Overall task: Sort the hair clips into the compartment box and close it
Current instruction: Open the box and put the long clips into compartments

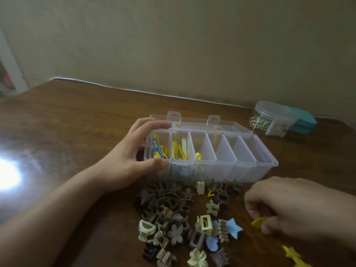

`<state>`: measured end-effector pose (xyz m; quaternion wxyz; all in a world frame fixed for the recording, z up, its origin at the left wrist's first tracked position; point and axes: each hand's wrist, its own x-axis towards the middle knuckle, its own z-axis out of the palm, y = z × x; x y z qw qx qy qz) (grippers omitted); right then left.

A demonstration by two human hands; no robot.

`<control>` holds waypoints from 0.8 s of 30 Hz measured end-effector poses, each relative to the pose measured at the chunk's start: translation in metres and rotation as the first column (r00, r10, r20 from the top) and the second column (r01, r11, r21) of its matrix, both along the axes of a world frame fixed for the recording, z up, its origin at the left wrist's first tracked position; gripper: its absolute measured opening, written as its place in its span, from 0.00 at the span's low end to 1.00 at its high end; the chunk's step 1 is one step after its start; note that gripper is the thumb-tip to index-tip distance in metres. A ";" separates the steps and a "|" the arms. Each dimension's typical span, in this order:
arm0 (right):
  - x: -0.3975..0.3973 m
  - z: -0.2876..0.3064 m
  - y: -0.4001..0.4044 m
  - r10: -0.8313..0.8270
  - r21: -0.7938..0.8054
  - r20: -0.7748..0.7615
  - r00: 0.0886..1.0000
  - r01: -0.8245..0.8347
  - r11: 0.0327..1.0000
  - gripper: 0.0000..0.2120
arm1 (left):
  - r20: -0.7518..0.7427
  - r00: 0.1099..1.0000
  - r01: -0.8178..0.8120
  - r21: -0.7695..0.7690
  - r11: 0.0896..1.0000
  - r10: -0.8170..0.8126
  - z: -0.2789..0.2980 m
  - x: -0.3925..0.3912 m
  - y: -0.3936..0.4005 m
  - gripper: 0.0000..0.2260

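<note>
Head camera, looking down at a brown wooden table (67, 122): your left hand (131, 157) grips the left end of the clear compartment box (212, 162) at centre frame, fingers (154, 125) curled over its far rim and thumb pressed against its near wall. The box stands open, its lid (198, 120) laid back toward the wall with two latch tabs upright. The leftmost compartment holds blue and yellow clips (159, 151), the next one yellow and cream clips (180, 151), the third a single yellow clip (199, 156); the three compartments to the right show nothing inside.

At the lower right of the frame your right hand (300, 207) hangs just above the table, its fingers pinched together on a small yellow clip (259, 222).

A loose heap of hair clips (173, 214) lies on the table just in front of the box, mostly brown and cream claw clips, among them a blue star clip (234, 228), a blue heart clip (212, 245) and a cream flower clip (197, 259). Yellow star clips (292, 254) lie at the bottom right edge.

At the upper right, well apart from the box, a round clear jar (273, 118) sits beside a teal case (302, 122). A bright glare (7, 174) marks the table at the left edge.
</note>
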<state>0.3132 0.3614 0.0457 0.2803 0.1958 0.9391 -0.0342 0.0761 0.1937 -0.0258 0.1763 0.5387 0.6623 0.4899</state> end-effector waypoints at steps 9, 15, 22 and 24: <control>-0.009 0.000 -0.015 -0.325 -0.468 -0.868 0.376 -0.398 0.789 0.08 | -0.010 1.000 -0.004 -0.008 1.000 0.004 -0.001 -0.001 0.000 0.33; -0.029 -0.030 -0.022 -0.281 -0.283 -0.958 0.052 -0.323 0.903 0.06 | -0.010 1.000 0.003 -0.008 1.000 -0.003 0.000 -0.001 0.000 0.33; -0.046 -0.042 -0.012 0.128 0.111 -0.985 0.118 -0.141 0.984 0.05 | -0.018 1.000 0.007 -0.001 1.000 -0.007 -0.001 -0.002 0.000 0.32; -0.047 -0.042 -0.009 0.118 0.101 -0.984 0.134 -0.131 0.986 0.05 | -0.030 1.000 0.004 0.001 1.000 -0.004 -0.001 -0.002 0.000 0.31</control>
